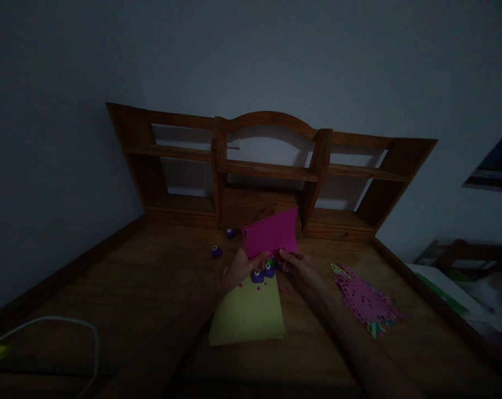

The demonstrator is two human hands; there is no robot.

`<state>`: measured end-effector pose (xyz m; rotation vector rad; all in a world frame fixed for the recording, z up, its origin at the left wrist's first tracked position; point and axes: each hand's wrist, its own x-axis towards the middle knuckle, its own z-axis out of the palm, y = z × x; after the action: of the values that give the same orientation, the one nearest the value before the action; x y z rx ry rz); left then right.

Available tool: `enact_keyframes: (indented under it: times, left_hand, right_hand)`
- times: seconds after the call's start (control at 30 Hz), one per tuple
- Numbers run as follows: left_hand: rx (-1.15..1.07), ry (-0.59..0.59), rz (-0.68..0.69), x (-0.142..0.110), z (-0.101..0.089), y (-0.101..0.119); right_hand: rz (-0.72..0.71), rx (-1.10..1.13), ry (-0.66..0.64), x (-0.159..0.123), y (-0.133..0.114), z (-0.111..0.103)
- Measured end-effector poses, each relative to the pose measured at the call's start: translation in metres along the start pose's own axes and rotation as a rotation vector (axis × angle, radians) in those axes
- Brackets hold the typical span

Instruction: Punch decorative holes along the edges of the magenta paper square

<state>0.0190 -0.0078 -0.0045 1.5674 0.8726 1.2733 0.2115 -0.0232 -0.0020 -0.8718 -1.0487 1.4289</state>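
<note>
A bright pink sheet of paper (273, 233), its left edge cut with small holes, is raised above the desk between my two hands. My left hand (243, 267) pinches its lower edge. The thumb of my right hand (298, 263) presses on the sheet's lower right part, fingers behind it. Just under the sheet are two purple paper punches (257, 276) with white round tops; a bit of green shows beside them. They stand on yellow paper (251, 316), where small pink cut-out pieces (259, 288) are scattered. What my fingertips do behind the sheet is hidden.
Two more purple punches (216, 251) stand to the left on the wooden desk (151, 277). A pile of punched pink and coloured strips (365, 296) lies at right. Behind rises a wooden shelf unit (271, 170). A white cable (68, 320) runs along the left front.
</note>
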Motion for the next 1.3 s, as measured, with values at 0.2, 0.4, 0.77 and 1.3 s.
enact_keyframes:
  times: [0.2,0.4,0.77,1.3]
  left_hand:
    - [0.013,-0.025,0.012,0.003,0.000,-0.009]
    - [0.028,-0.059,0.007,0.000,-0.001,-0.003]
    - [-0.040,-0.035,-0.018,-0.003,0.005,0.009]
    - [-0.030,0.213,-0.039,0.005,-0.010,0.003]
  right_hand:
    - [-0.007,0.004,0.003,0.003,0.001,0.001]
    - [-0.021,0.049,0.062,0.002,0.000,0.006]
    - [-0.033,0.045,0.087,0.000,-0.001,0.010]
    - [0.028,-0.018,-0.116,0.003,0.004,0.000]
